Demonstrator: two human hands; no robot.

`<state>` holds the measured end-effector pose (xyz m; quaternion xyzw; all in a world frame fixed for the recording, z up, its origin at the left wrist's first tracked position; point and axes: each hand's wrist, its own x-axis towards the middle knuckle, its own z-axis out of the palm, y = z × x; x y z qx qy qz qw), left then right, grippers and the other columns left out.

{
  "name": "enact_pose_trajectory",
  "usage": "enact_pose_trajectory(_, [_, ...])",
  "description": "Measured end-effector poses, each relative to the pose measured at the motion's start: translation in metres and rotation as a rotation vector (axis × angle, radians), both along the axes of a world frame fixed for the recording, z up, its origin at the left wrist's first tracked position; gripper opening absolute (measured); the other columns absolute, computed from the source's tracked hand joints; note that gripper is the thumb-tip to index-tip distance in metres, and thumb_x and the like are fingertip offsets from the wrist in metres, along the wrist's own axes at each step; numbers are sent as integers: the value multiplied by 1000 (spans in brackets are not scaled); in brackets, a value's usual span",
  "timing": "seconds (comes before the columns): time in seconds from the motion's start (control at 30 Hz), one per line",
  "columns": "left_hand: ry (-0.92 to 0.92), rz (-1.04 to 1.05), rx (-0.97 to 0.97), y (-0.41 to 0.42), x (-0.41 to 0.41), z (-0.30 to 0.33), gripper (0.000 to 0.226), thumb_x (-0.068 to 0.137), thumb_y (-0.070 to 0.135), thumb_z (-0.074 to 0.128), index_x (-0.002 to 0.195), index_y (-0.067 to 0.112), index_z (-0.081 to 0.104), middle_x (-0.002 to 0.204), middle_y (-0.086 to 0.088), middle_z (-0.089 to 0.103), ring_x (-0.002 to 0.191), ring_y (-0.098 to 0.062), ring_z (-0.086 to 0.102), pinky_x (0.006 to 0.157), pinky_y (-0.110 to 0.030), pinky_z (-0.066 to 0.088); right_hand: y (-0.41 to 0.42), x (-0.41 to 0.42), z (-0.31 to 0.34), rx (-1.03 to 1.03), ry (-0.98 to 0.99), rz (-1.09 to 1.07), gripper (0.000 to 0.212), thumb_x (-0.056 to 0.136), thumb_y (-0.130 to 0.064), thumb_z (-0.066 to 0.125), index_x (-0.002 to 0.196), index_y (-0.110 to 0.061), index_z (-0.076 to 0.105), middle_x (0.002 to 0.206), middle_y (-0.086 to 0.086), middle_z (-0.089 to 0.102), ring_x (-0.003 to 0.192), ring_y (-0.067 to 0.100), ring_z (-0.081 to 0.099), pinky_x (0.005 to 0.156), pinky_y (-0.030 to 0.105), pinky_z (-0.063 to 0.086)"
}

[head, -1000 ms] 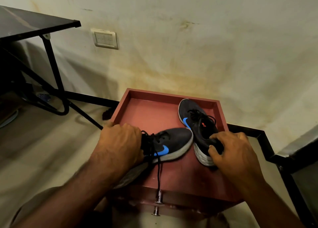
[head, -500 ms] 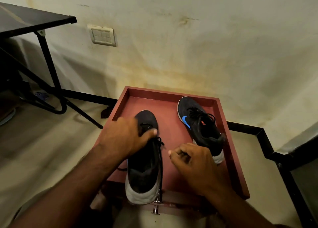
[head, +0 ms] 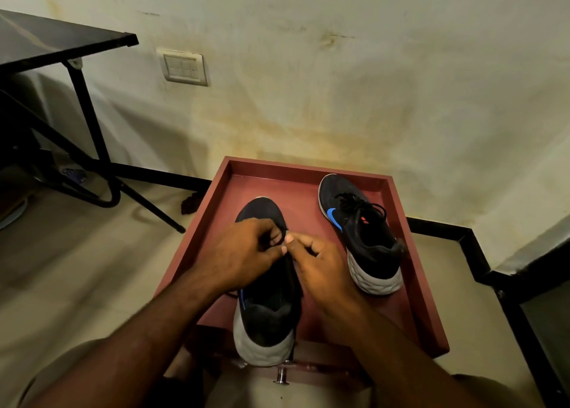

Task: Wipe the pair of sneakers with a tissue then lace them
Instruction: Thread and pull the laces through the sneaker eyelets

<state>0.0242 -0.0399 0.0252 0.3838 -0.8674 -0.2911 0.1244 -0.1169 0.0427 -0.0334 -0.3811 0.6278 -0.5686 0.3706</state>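
Two black sneakers with blue logos and white soles stand on a red-brown tray-topped stand [head: 410, 284]. The near sneaker [head: 266, 318] points away from me, its heel over the front edge. Both hands meet over its lacing area. My left hand [head: 243, 253] and my right hand [head: 320, 269] each pinch the black lace [head: 288, 253] between fingertips. The far sneaker [head: 361, 232] sits at the right, laced, with a loose bow. No tissue is visible.
A stained wall with a switch plate [head: 184, 67] rises behind the stand. A black table [head: 55, 43] with metal legs stands at the left. A black skirting and step edge [head: 481, 253] run at the right. A metal knob [head: 281, 377] sticks out below the stand's front.
The near sneaker was turned from lying sideways to standing toe-away. My right hand left the far sneaker's heel and joined my left hand over the near sneaker's laces.
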Motion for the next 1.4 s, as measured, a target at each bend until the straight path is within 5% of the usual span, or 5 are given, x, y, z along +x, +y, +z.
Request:
enact_pose_trajectory(0.33, [800,229,568,0,-6,17,24,106,25,57,99,9,73,75,0,67,63,-2,60,57,-13,49,7,-15,49,-427,-518,-58,9,99,-5,57,106,-8,53,99,14,77,94,24,75,84,31,60])
enact_pose_trajectory(0.57, [1156,163,537,-7,-8,23,26,108,23,50,129,19,65,78,1,62,70,-12,58,69,-26,54,15,-26,19,46,218,155,39,93,-36,76,130,-29,65,126,-11,70,119,8,66,103,31,55])
enact_pose_trajectory(0.73, [1361,331,558,-30,-7,23,40,110,7,47,147,17,51,89,0,69,61,-9,54,62,-22,49,23,-24,17,57,363,251,9,94,-29,74,92,-20,77,70,-13,69,61,5,62,65,24,51])
enact_pose_trajectory(1.03, [888,213,582,-43,-12,4,29,113,19,41,128,12,65,112,-5,79,86,-14,71,82,-30,57,24,10,5,-9,188,230,21,92,-36,73,95,-16,78,89,8,76,84,32,73,83,52,60])
enact_pose_trajectory(1.4, [786,-337,464,4,-40,25,36,111,5,42,143,0,57,139,-11,68,135,-19,61,115,-33,45,17,21,15,-27,108,266,19,91,-25,62,86,-8,70,82,10,73,75,10,63,67,37,52])
